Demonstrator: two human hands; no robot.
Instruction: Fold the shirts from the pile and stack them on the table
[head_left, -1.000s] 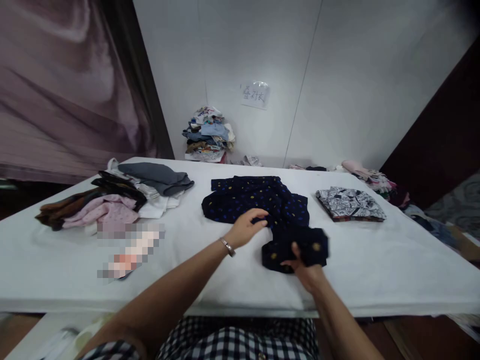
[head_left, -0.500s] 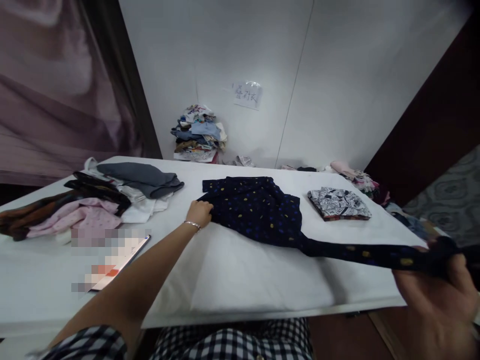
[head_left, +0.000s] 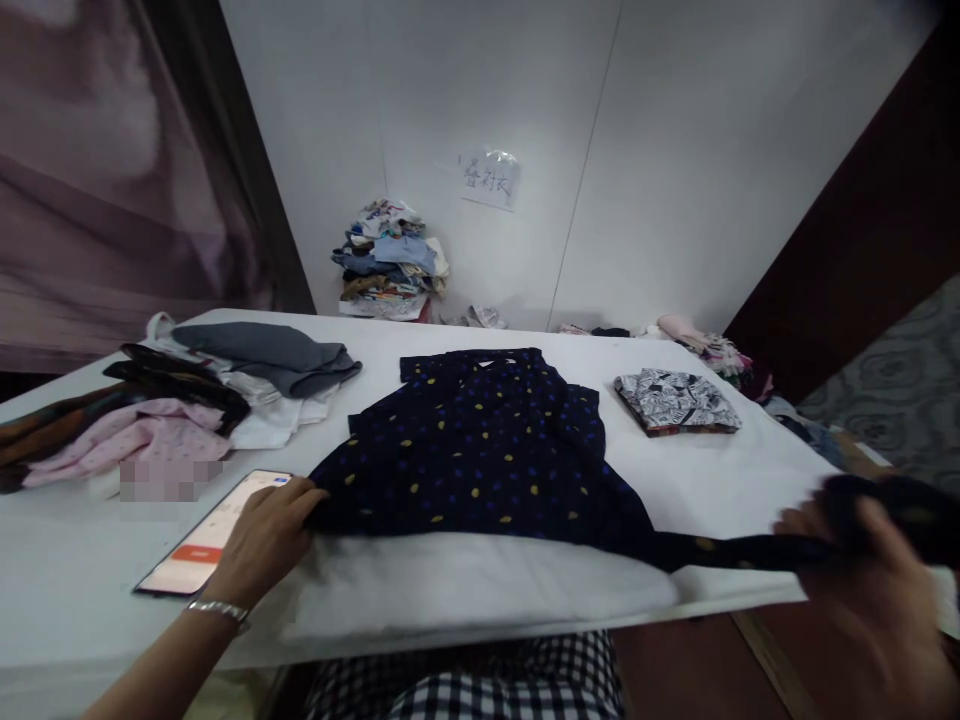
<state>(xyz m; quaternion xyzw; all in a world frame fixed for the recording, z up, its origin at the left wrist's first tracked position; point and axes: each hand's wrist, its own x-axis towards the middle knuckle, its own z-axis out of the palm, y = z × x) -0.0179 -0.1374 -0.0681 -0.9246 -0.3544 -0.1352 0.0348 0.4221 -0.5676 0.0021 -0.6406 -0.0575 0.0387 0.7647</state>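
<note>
A dark navy shirt [head_left: 487,450] with yellow and blue spots lies spread on the white table, its collar toward the wall. At its near left corner my left hand [head_left: 274,525] is closed on the hem. Beyond the table's right side, my right hand [head_left: 877,570] grips a stretched, bunched strip of the same dark cloth, blurred by motion. A lit phone [head_left: 187,555] lies beside and partly behind my left hand. To the right of the shirt sits a folded black-and-white patterned garment [head_left: 679,402].
Loose clothes, including a grey garment [head_left: 262,350] and a pink one [head_left: 135,440], lie at the left. A tall stack of folded clothes [head_left: 390,260] stands by the wall. More garments [head_left: 709,345] are heaped past the far right edge. A handwritten sign [head_left: 489,180] hangs on the wall.
My left hand has pulled the shirt's hem left and toward me, so the body lies wider and flatter. My right hand still holds the stretched cloth, slightly lower.
</note>
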